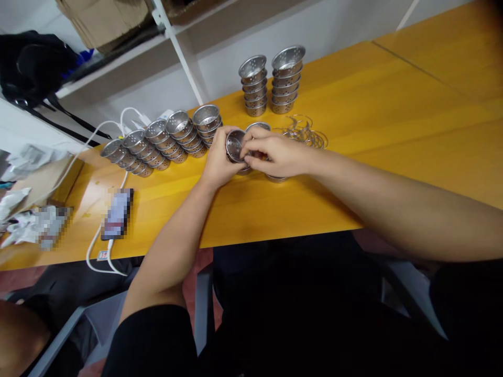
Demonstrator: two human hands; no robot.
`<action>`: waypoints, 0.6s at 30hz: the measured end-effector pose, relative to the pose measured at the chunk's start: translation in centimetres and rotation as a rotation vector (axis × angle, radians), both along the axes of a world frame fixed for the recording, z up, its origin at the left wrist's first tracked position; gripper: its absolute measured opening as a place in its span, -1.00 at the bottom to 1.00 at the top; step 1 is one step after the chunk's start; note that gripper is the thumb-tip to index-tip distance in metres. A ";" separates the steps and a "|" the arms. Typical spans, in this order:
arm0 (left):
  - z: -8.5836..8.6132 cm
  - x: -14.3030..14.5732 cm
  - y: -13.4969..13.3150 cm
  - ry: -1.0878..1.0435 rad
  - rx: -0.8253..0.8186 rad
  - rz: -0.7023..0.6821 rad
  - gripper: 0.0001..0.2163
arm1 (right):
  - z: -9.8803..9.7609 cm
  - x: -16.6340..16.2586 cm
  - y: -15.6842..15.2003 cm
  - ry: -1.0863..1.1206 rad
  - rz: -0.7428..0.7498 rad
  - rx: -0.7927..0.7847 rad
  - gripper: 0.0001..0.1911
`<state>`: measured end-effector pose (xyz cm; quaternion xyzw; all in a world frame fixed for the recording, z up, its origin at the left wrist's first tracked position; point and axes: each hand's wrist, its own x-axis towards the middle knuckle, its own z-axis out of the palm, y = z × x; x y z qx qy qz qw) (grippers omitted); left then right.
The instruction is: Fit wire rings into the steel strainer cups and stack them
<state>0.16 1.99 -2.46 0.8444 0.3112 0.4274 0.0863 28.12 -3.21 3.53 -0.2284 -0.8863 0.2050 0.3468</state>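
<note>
From the head camera, one small perforated metal cup (234, 145) is seen held between two hands above the yellow table (393, 104), near its middle. The left hand (220, 159) is closed around the cup from the left, its fingers wrapped on the side wall. The right hand (275, 153) is laid over the cup from the right, fingertips pinched together at its rim. A second cup (258, 126) is seen just behind the hands, and the edge of another (276, 178) shows under the right hand.

Two upright stacks of cups (271, 79) are stood side by side further back, roughly five cups in each. Four tilted rows of nested cups (161, 140) are laid to the left of the hands; their exact number cannot be told. A heap of thin wire rings (304, 132) is lying just right of the hands. One phone (117, 213) and one white cable (96, 246) are placed near the table's left front edge.
</note>
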 end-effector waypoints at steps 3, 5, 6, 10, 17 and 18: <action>-0.1 -0.1 0.1 0.012 -0.006 -0.023 -0.10 | 0.5 0.3 -0.3 0.088 -0.114 -0.011 -0.66; 0.0 0.0 0.3 0.028 0.035 -0.041 -0.12 | 0.7 0.6 -0.3 0.135 -0.178 -0.012 -0.58; 0.0 0.0 0.3 0.036 0.056 -0.050 -0.12 | 0.8 0.9 -0.1 0.143 -0.194 -0.015 -0.55; 0.2 -0.1 0.7 0.063 0.089 -0.070 -0.14 | 0.6 1.8 0.9 0.115 -0.171 -0.030 -0.48; 0.8 0.1 0.1 0.074 -0.004 -0.040 -0.07 | 1.1 2.6 1.3 -0.004 -0.170 -0.014 -0.53; 1.0 0.2 -0.1 0.073 -0.021 -0.033 -0.06 | 1.3 2.7 1.3 -0.022 -0.174 -0.017 -0.53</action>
